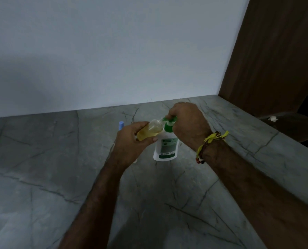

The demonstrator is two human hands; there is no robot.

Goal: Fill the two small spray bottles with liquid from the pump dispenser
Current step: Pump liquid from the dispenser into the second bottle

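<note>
Now left hand [131, 141] holds spray bottle [149, 131] tilted — right hand [187, 123] presses pump dispenser [166, 146].

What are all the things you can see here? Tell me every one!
small spray bottle: one, clear with yellowish liquid inside, tilted, mouth at the pump's spout
pump dispenser: one, white with green pump top and green label, standing on the counter
blue cap: one, light blue, behind the left hand; what it sits on is hidden
counter: one, grey with dark veins
wall: one, pale
wooden panel: one, brown, far right
thread bracelet: yellow threads with beads, on the right wrist
left hand: holds the small spray bottle
right hand: on the green pump top
</note>
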